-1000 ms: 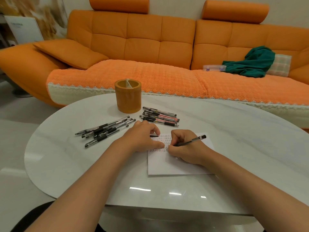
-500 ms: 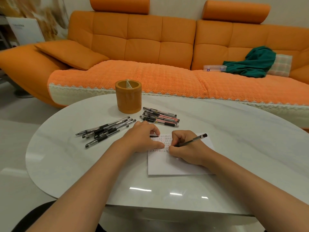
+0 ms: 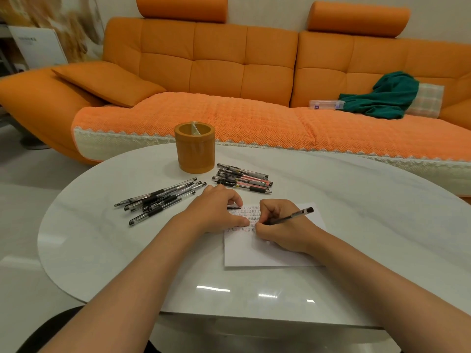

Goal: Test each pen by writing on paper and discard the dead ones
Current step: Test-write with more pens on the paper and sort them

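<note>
A white paper point(image 3: 267, 253) lies on the table, its upper part covered with rows of small written marks. My right hand point(image 3: 283, 230) grips a black pen point(image 3: 293, 216) with its tip on the paper at the lowest row of marks. My left hand point(image 3: 216, 212) rests on the paper's left edge, fingers curled round a small black pen cap point(image 3: 234, 207). A loose pile of several black pens point(image 3: 160, 200) lies to the left. A second pile of several pens point(image 3: 243, 178), some with pinkish barrels, lies behind the paper.
An orange cylindrical holder point(image 3: 195, 147) stands behind the pens on the white oval table point(image 3: 356, 200). Beyond it is an orange sofa point(image 3: 229, 72) with a green cloth point(image 3: 384, 98) and a clear plastic case point(image 3: 325, 104) on the seat.
</note>
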`<state>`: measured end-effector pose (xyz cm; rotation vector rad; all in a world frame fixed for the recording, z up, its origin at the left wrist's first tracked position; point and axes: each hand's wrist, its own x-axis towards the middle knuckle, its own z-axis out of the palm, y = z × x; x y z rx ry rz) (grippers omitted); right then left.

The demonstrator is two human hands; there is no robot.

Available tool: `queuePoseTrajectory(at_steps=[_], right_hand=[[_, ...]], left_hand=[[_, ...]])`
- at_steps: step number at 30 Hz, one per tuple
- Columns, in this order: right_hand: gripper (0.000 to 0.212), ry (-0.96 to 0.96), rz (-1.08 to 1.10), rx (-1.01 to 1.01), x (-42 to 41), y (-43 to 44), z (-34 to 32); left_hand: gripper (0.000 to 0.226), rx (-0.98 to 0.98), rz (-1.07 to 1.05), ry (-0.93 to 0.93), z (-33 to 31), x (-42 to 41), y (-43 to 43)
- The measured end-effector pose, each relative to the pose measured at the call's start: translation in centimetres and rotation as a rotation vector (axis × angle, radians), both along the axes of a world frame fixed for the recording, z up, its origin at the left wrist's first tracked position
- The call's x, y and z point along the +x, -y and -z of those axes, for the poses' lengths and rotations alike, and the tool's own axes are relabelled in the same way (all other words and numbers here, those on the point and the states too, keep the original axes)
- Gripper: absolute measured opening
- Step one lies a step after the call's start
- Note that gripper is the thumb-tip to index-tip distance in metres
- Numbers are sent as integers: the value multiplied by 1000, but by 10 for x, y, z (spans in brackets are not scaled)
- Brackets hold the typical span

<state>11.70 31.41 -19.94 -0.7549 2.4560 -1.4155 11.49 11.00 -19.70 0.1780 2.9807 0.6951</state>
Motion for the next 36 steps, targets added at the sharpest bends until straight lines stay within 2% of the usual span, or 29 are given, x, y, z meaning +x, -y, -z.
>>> queuePoseTrajectory(at_steps=[17,21,24,26,29,31,34,36], right_hand=[[18,3,-22,3,1,-1,-1],[22,82,103,-144,-1,-2,-2],[17,108,162,-267,-3,-4,-2],[15,80,167,-271,-4,-2,-2],[28,30,189,-231,-5,-3,-8],[43,23,116,-240,-7,-6,-15],[50,159,74,-309,-11,-7,-26],[51,320,79,-400,-12,-6,-34]], left_hand=[[49,4,7,-3,1,0,1],[48,8,8,-6,1,0,1],[49,6,12,-5,0,1,1],[49,-2,15,-16,-1,2,1],[48,-18,40,-45,-2,5,1],[44,20,44,-62,-1,7,3],[37,66,13,-100,-2,9,8],[37,-23,-15,-147,-2,11,13]])
